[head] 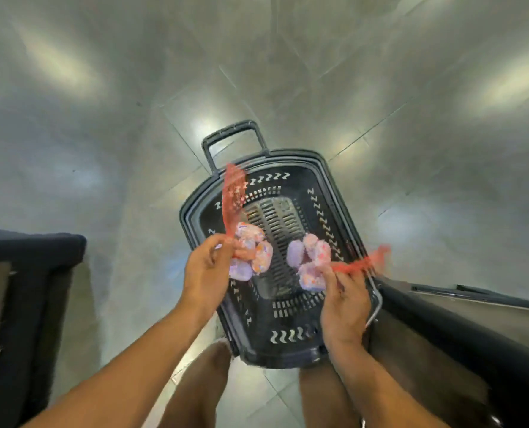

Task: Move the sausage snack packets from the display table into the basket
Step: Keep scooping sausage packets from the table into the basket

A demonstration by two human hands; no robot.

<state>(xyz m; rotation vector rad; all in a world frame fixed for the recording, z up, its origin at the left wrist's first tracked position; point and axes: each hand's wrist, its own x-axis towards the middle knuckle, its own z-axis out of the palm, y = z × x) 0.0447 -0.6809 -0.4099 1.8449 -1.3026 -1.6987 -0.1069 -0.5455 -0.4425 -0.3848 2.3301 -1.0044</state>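
A black plastic basket [337, 186] with a pull handle [235, 134] stands on the floor in front of me. My left hand [206, 267] pinches the red net neck of a snack bundle [252, 251], pink and purple packets, above the basket's left side. My right hand [345, 301] pinches the red net tail of a second snack bundle [311, 261] above the basket's right side. Both bundles hang over the basket's slotted bottom. The red net ends are blurred.
A dark display table [25, 273] stands at my left, another dark table edge [460, 316] at my right, close to the basket. Grey glossy floor tiles [287, 72] stretch ahead. My legs show below the basket.
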